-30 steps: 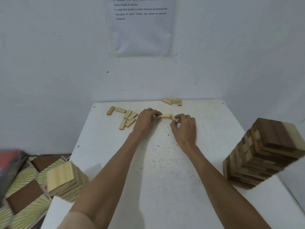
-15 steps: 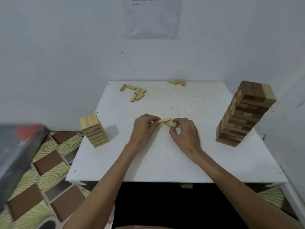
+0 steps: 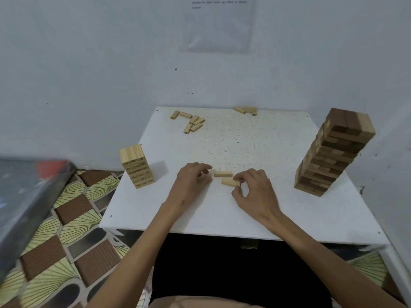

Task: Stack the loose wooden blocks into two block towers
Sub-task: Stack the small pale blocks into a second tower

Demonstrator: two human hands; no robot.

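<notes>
Two loose light wooden blocks lie side by side near the middle of the white table (image 3: 311, 218). My left hand (image 3: 192, 182) has curled fingers whose tips meet the left end of the farther block (image 3: 223, 174); whether they grip it is unclear. My right hand (image 3: 255, 192) pinches the right end of the nearer block (image 3: 229, 182) between thumb and forefinger. A short light-wood tower (image 3: 136, 167) stands at the table's left edge. A tall tower of dark and light blocks (image 3: 333, 156) stands on the right, its top twisted slightly.
Several loose blocks (image 3: 192, 122) lie at the far left of the table and a few more (image 3: 245, 110) against the back wall. A grey box (image 3: 24, 196) sits low on the left over a patterned floor mat (image 3: 73, 230). White walls close in behind and to the right.
Both hands have drawn the two blocks from the far middle of the table toward the near middle. The blocks now lie apart, side by side. The view has pulled back and both towers show fully.
</notes>
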